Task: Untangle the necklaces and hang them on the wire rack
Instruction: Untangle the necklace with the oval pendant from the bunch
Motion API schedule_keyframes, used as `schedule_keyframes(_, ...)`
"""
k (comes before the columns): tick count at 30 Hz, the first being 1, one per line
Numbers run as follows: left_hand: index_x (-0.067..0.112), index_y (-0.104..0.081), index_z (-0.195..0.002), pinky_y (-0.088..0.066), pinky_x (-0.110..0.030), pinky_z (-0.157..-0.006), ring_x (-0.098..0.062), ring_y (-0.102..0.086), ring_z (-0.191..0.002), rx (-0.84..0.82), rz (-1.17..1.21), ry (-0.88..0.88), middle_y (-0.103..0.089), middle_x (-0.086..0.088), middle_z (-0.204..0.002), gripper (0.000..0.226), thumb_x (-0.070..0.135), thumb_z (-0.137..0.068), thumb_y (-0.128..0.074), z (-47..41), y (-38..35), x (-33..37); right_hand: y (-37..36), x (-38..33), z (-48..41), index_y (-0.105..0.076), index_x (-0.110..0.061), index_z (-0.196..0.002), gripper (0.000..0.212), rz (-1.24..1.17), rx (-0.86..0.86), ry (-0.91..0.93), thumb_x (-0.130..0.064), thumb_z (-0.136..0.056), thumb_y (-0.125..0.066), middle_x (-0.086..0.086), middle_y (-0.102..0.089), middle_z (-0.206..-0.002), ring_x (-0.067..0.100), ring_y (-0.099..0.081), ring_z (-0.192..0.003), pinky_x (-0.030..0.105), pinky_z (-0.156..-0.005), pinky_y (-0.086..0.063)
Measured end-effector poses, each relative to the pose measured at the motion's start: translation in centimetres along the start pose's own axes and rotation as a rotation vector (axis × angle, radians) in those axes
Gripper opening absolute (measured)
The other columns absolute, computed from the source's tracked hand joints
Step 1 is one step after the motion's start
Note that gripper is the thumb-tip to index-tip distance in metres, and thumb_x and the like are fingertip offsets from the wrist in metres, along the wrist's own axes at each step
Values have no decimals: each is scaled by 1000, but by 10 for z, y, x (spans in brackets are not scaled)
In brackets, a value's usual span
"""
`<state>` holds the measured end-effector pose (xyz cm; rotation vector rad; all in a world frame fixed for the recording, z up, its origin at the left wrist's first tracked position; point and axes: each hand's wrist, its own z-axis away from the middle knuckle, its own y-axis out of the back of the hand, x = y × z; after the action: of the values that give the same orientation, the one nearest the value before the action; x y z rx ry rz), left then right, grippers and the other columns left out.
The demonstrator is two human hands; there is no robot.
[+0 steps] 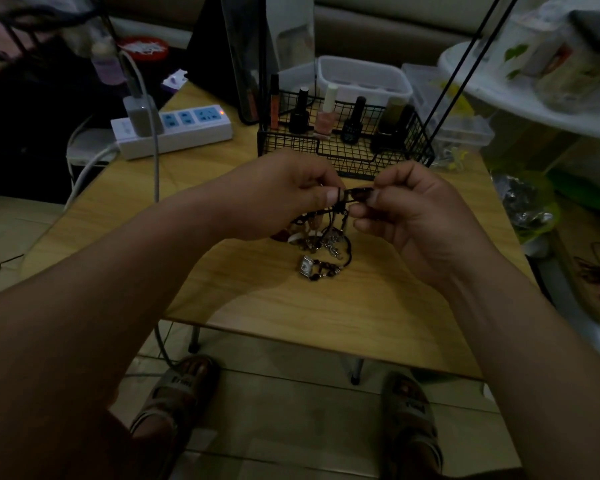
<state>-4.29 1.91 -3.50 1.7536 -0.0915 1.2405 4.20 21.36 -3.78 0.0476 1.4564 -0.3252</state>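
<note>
Left hand (pixel 284 194) and right hand (pixel 414 216) are each closed in a pinch on a dark cord (pixel 355 192), held taut between them, probably so its knot can be read. Beneath, the tangled necklaces (pixel 326 242) are trailed onto the table (pixel 291 306), at 6 o'clock from the wire rack (pixel 343 147).

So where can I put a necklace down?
Bare wood lies along the near edge of the table, in front of the tangled necklaces, and on the left between the power strip and the left hand. The back is crowded: the wire rack and bottles.
</note>
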Motion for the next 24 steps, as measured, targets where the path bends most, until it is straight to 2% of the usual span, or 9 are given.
schedule_keyframes(2, 28, -70, -112, -49, -25, -53, -6, -59, -62, -4, 60, -4, -70, -3, -82, 15, 25, -107, -57, 0, -3, 2, -2, 0, 0, -57, -8, -103, 21, -136, -1, -73, 11, -95, -54, 11, -72, -82, 19, -74, -71, 27, -59, -61)
schedule_keyframes(4, 25, -68, -118, -45, -20, -49, -2, -57, -58, -1, 141, 2, -73, -1, -85, 18, 22, -108, -54, 0, -8, 6, -3, 2, 0, -59, -7, -109, 22, -276, -17, -167, 8, -96, -51, 9, -74, -82, 16, -74, -71, 24, -60, -60)
schedule_keyframes(7, 23, -66, -119, -40, -20, -46, -6, -50, -55, 5, 209, 12, -75, 2, -87, 19, 21, -110, -50, 0, -10, 10, -3, 2, 0, -65, -6, -111, 24, -422, -20, -276, 5, -97, -49, 8, -74, -82, 13, -73, -70, 21, -59, -59)
schedule_keyframes(11, 15, -65, -117, -34, -18, -46, -10, -40, -52, 44, 353, 52, -74, -3, -85, 18, 16, -110, -48, -2, -8, 12, 1, 0, -1, -66, -7, -105, 23, -408, 28, -326, 5, -97, -48, 7, -71, -76, 12, -70, -66, 20, -55, -58)
schedule_keyframes(14, 11, -62, -115, -31, -20, -44, -11, -34, -50, 80, 432, 103, -74, -5, -84, 16, 13, -110, -48, -4, -10, 13, 3, 1, -1, -68, -7, -100, 26, -416, 4, -354, 5, -95, -45, 8, -68, -81, 11, -67, -64, 20, -55, -58)
schedule_keyframes(19, 11, -60, -111, -56, -30, -60, -11, -46, -52, 145, 452, 173, -68, -3, -83, 12, 17, -109, -51, -6, -15, 13, 5, -1, 0, -63, -7, -95, 24, -503, 11, -355, 2, -93, -40, 8, -63, -78, 15, -65, -62, 23, -53, -57)
schedule_keyframes(21, 13, -61, -114, -57, -28, -60, -15, -52, -57, 87, 424, 184, -62, 0, -76, 12, 20, -107, -54, -3, -15, 15, 7, -2, 0, -62, -7, -94, 24, -535, 31, -343, 0, -92, -40, 7, -61, -75, 16, -65, -62, 25, -53, -57)
schedule_keyframes(24, 18, -61, -126, -51, -18, -51, -23, -56, -69, -35, 410, 199, -55, 2, -70, 21, 19, -105, -58, 0, -17, 20, 7, -3, 1, -63, -7, -96, 24, -514, 9, -314, 0, -93, -40, 5, -59, -74, 15, -65, -63, 24, -56, -58)
